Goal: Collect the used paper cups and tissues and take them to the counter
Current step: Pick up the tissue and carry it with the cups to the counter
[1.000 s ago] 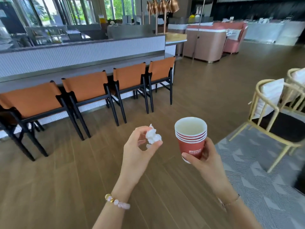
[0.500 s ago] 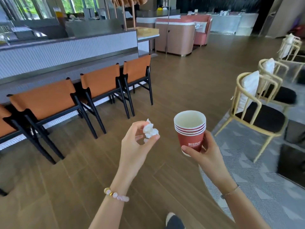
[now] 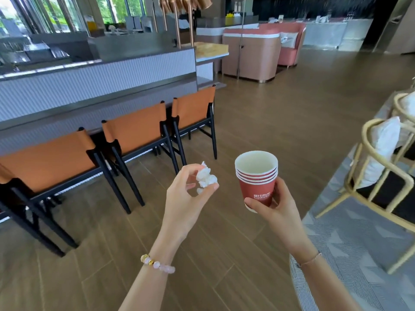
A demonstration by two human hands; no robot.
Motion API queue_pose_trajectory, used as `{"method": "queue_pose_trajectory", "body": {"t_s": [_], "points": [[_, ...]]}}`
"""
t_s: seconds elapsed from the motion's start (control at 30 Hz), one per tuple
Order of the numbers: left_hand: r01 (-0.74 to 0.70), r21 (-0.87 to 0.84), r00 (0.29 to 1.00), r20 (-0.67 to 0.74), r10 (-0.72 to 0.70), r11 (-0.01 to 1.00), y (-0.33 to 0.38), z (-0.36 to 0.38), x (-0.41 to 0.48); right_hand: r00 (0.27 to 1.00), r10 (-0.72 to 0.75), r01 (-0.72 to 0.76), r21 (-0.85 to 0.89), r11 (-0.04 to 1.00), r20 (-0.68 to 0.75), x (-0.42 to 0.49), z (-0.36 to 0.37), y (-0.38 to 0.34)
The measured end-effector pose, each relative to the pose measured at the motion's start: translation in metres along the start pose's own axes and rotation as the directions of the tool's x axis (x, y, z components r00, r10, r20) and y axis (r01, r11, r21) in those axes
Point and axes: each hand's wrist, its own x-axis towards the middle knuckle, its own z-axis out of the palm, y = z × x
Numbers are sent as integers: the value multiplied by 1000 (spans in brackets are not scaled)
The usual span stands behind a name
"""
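My left hand [image 3: 186, 198] pinches a crumpled white tissue [image 3: 206, 178] between thumb and fingertips, held out at chest height. Right of it, my right hand [image 3: 275, 209] grips a stack of several nested red paper cups [image 3: 256, 179] from below and the side; the top cup looks empty inside. Both hands hover over the wooden floor. The long grey-topped counter [image 3: 101, 86] with its white ribbed front runs along the left, beyond the chairs.
Orange chairs with black legs [image 3: 134, 135] line the counter on the left. Gold-framed chairs with white cushions [image 3: 381, 167] stand on a grey patterned rug [image 3: 359, 254] at right. Pink booth seating [image 3: 253, 55] sits far ahead. Wooden floor stretches ahead between them.
The view has advanced across the floor and swung: the orange chairs slid left and nearer, the gold chairs moved to the right edge. Both hands keep the same hold.
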Motion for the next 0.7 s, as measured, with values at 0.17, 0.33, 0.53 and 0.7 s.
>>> {"method": "queue_pose_trajectory", "body": {"t_s": [0.17,0.33,0.53,0.7], "points": [[28,3,999,-25,-28,1000,-24,17,68,1000,-11,11,-6,1000,23,72,5,5],[29,-19,1000,8,-29,999,-52,37,138,1000,3,-3,-3,1000,-11,141,10,18],[16,-35,999,51,-14,999,-107,57,238,998,4,-6,-35,999,-59,237,32,45],[-13,-76,989,148,24,997,-144,60,343,990,0,-9,-64,998,-138,330,63,58]]}}
